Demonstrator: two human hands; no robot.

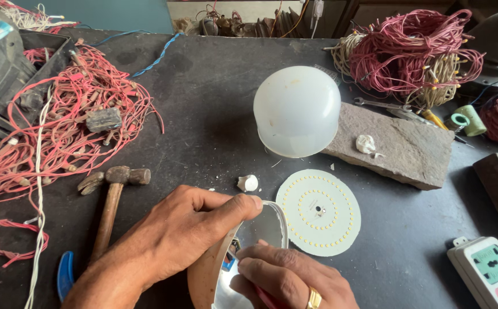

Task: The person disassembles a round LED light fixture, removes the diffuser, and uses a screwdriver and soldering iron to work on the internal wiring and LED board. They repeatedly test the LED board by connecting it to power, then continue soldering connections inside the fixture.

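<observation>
Seen from above on a dark tabletop, the left hand wraps a bulb housing, thumb hooked over its rim, seemingly to steady it. The right hand, wearing a gold ring, pinches a red tool inside the shiny, cup-shaped shell. Just beside lie a flat round LED board and a frosted dome. A rusty hammer rests to the left.

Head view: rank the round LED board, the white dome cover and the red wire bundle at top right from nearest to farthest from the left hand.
From the left hand:
1. Round LED board, just to its right.
2. White dome cover, farther up the table.
3. Red wire bundle, far top-right corner.
</observation>
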